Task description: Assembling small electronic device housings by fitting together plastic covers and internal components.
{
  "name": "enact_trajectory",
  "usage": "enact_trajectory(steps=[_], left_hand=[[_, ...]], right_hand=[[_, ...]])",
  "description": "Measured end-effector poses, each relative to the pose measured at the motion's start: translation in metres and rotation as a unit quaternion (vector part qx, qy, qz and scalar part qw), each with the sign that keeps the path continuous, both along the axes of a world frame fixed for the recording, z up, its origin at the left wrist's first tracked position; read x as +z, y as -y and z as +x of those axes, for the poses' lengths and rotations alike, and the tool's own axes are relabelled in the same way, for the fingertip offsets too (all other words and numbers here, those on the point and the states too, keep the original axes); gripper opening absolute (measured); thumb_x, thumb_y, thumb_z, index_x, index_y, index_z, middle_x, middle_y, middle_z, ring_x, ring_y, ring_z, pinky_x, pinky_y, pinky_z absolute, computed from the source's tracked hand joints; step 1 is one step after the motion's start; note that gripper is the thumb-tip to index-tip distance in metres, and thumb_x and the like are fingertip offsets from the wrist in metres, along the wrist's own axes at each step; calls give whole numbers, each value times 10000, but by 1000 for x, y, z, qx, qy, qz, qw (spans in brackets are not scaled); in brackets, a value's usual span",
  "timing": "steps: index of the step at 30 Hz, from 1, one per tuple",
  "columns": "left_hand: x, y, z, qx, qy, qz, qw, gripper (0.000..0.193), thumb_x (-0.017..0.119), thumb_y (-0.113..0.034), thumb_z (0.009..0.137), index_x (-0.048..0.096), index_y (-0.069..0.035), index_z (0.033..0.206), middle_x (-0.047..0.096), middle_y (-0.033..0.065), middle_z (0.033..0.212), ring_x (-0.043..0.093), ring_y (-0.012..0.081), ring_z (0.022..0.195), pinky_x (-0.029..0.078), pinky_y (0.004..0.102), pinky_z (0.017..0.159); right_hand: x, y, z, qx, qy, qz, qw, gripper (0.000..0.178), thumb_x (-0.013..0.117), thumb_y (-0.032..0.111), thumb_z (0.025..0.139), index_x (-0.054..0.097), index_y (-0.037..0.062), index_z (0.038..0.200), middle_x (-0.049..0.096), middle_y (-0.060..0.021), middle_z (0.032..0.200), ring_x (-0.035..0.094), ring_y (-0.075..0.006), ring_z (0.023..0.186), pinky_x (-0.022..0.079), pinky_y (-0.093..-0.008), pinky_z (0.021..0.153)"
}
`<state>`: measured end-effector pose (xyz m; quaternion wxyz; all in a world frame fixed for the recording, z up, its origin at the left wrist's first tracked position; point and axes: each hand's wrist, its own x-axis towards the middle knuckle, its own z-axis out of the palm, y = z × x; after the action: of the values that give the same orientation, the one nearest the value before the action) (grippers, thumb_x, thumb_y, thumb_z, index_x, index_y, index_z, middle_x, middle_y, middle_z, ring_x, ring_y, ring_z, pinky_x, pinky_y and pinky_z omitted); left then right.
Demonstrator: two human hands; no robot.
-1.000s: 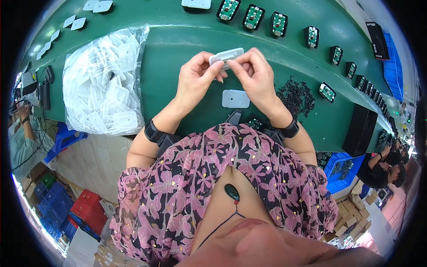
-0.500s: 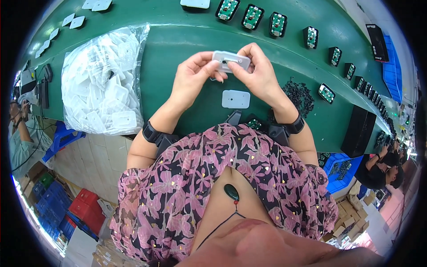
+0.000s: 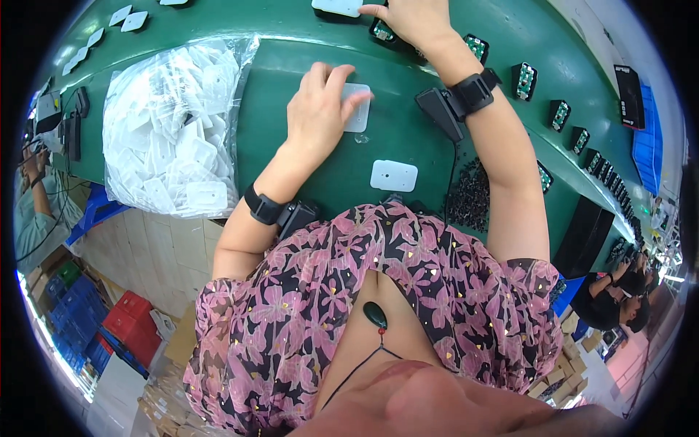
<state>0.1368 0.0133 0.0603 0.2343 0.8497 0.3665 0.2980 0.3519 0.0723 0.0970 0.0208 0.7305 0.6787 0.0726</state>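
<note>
My left hand [image 3: 317,109] is over the green table with its fingers apart, the thumb crossing a white rounded plastic plate [image 3: 357,120] that lies there. A small clear piece [image 3: 362,138] shows at that plate's lower edge. My right hand [image 3: 419,20] reaches to the far edge of the view, above a black housing with a green circuit board [image 3: 382,30]. Its thumb is stretched out toward a white-covered housing [image 3: 337,6]; the other fingers are partly cut off by the frame. Nearer my body lies a second white plate [image 3: 394,176] with a small dark hole.
On the left sits a clear bag of white plates [image 3: 171,135]. Small black parts [image 3: 470,193] form a heap beside my right forearm. More housings with boards [image 3: 524,80] curve along the right, near a black box [image 3: 585,237]. People work at both sides.
Both hands held a white plate together before. Now that plate rests on the table by my left hand, and my right hand has moved away to the far housings.
</note>
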Motion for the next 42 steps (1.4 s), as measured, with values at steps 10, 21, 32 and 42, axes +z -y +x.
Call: enact_trajectory(steps=[10,21,32,42], left_hand=[[-5,27,-24,-58,-45,41,996,655,758,-187,721,487,-51,1301,517,126,1107,509,301,988,431,406,854],[-5,17,-18,-129,14,26,991,576,656,-4,761,489,-71,1308,572,92,1182,528,277,1109,427,399,924],[-14,16,-30,-145,71,7,987,476,487,60,795,587,-72,1242,584,79,1294,550,265,1177,439,385,977],[-11,20,-29,-131,7,80,988,411,546,-7,826,609,-55,1229,614,98,1248,568,254,1175,464,374,948]], right_hand=[[26,127,-2,71,-343,180,919,461,738,172,783,590,75,1209,551,-148,1082,566,-314,990,467,-376,866],[10,186,-9,50,-319,136,937,382,709,86,789,607,47,1156,634,-124,1143,581,-316,1057,473,-392,905],[2,156,-49,174,-277,82,941,392,711,94,750,599,54,1123,631,-72,1130,588,-258,1021,515,-351,848],[-6,160,-52,156,-278,107,942,433,743,88,711,626,63,1127,631,-68,1108,595,-261,998,523,-345,803]])
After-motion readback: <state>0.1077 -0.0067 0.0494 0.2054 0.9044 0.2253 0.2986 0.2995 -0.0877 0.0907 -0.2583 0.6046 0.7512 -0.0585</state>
